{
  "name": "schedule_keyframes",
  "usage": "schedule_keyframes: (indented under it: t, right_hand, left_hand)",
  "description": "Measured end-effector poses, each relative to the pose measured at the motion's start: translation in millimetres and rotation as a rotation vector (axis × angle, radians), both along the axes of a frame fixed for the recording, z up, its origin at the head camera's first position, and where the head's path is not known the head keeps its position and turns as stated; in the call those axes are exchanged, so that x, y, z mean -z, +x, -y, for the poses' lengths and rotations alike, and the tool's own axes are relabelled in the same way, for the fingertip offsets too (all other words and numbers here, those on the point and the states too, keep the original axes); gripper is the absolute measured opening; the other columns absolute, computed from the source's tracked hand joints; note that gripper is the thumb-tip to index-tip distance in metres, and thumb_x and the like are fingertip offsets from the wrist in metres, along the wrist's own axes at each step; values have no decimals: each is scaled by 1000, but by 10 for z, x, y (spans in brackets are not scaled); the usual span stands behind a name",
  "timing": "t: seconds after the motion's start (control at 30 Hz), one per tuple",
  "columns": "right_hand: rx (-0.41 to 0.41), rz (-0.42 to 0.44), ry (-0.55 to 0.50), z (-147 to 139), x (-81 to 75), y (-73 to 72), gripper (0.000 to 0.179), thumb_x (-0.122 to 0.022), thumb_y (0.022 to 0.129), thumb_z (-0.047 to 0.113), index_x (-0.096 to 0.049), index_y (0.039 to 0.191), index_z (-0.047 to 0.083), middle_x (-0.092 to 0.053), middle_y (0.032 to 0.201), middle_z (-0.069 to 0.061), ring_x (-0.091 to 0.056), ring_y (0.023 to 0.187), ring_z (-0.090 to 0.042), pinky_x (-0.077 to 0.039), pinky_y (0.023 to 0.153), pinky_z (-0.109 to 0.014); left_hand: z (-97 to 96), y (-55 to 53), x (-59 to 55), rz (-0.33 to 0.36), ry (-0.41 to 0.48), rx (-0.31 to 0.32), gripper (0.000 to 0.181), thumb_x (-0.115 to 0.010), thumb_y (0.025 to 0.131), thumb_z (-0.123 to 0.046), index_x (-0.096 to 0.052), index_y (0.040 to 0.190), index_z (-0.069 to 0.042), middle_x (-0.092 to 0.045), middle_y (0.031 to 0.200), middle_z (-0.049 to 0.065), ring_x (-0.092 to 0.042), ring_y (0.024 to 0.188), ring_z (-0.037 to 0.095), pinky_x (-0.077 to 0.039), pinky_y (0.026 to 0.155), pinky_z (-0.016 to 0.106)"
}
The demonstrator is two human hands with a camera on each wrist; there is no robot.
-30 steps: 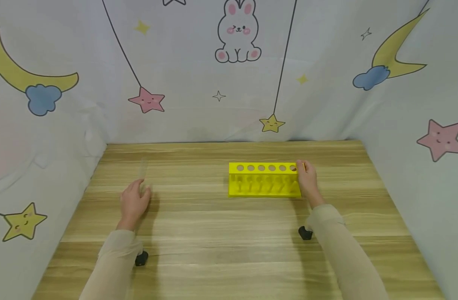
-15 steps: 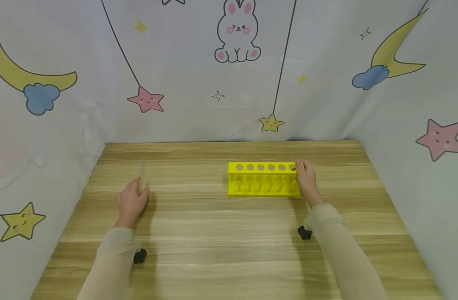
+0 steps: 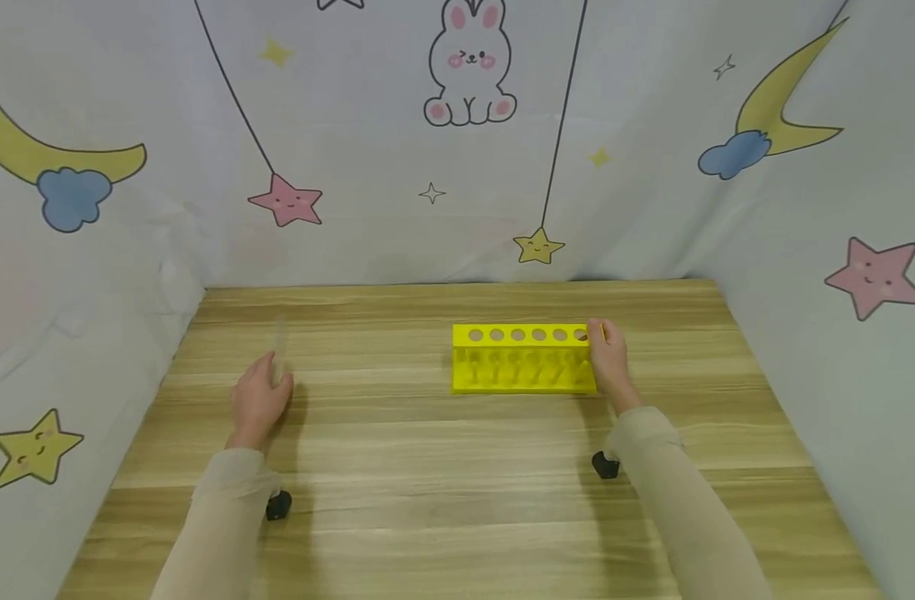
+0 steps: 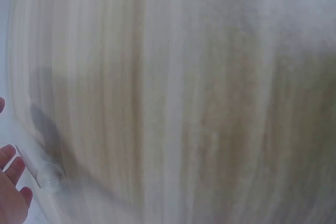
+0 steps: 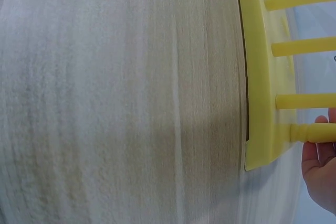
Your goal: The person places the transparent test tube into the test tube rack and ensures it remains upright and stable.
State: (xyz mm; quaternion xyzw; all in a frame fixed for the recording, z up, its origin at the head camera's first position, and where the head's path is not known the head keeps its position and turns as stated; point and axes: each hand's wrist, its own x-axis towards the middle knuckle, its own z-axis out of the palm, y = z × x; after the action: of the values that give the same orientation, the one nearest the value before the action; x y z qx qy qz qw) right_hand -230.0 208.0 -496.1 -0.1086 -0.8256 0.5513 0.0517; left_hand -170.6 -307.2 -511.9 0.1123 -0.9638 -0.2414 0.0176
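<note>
A yellow test tube rack (image 3: 523, 382) with a row of round holes stands on the table, right of centre. My right hand (image 3: 611, 360) grips its right end. In the right wrist view the fingers (image 5: 311, 153) show behind the rack's end post. On the left, a clear test tube (image 3: 279, 335) lies on the table, its far part reaching beyond my left hand (image 3: 261, 402). That hand's fingers and thumb are apart around the tube. In the left wrist view the test tube (image 4: 50, 178) has its rounded end beside the fingertips (image 4: 17, 165), with no grip visible.
The wood-grain table (image 3: 427, 500) meets a white cloth backdrop (image 3: 367, 167) at the back and both sides. Black wrist devices sit under both sleeves, the left one (image 3: 279, 505) and the right one (image 3: 606, 465).
My left hand has shifted slightly forward and left around the test tube. The right hand and rack keep their place; the whole head view has drifted a little.
</note>
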Motion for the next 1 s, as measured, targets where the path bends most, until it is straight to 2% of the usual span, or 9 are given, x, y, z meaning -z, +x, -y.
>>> schedule_keyframes:
  t: [0.2,0.33,0.57,1.0]
  right_hand:
    - [2,-3,1,-2,5,5,44,-33,95,39,-50,96,-1,-55,98,-15,-41,67,-9,-36,59,-18]
    - [8,10,16,-1,4,5,45,-33,95,41,-51,97,-1,-56,99,-15,-40,64,-10,-36,58,-19]
    - [10,8,9,-3,4,-4,45,-34,95,39,-51,98,-3,-56,100,-19,-41,70,-12,-36,61,-20]
    - [-6,2,-2,-2,-12,-8,47,-33,95,38,-51,99,-5,-56,102,-23,-45,78,-11,-37,65,-18]
  left_hand:
    - [24,-52,-28,-3,8,6,53,-41,90,-22,-29,135,4,-34,134,30,-32,120,49,-26,99,59]
    - [39,-87,-59,19,15,-3,53,-41,91,-21,-28,135,5,-32,135,31,-32,120,49,-26,100,58]
    - [42,-117,-111,33,21,-34,53,-41,90,-21,-29,135,5,-34,133,32,-34,119,48,-28,99,57]
    - [112,-148,-93,67,38,-39,53,-41,91,-20,-27,135,5,-34,132,33,-33,120,48,-28,98,58]
